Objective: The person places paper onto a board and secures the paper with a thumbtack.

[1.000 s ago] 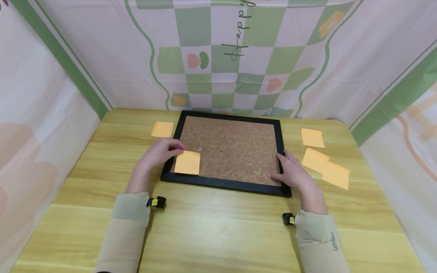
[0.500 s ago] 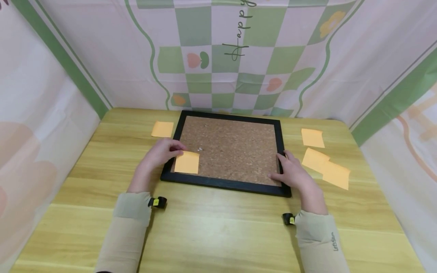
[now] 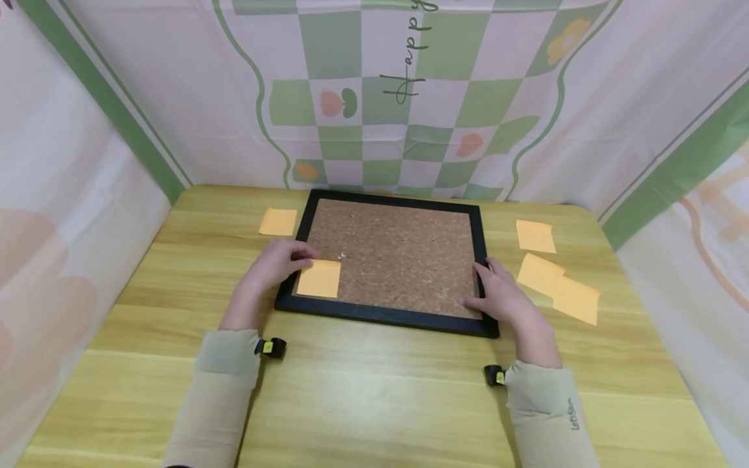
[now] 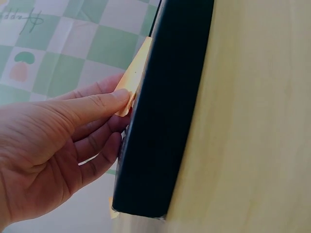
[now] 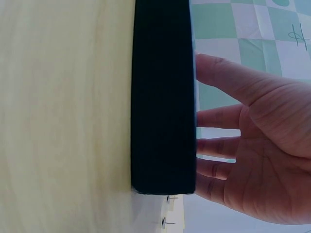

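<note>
A corkboard in a black frame lies flat on the table. My left hand reaches over its left edge and pinches an orange sticky note by the upper left corner. The note sits over the cork's lower left corner. In the left wrist view, thumb and index finger pinch the note close against the board, the other fingers curled below. My right hand rests over the frame's right edge, thumb on the cork and fingers spread, fairly straight. The black frame hides its fingertips in the right wrist view.
Another orange note lies left of the board. To the right lie a further note and two overlapping ones. Small pins show past the frame's corner in the right wrist view. A printed cloth hangs behind the table.
The pinched note has shifted slightly left, and its lower edge has come up a little from the frame. The right hand and the board have stayed put.
</note>
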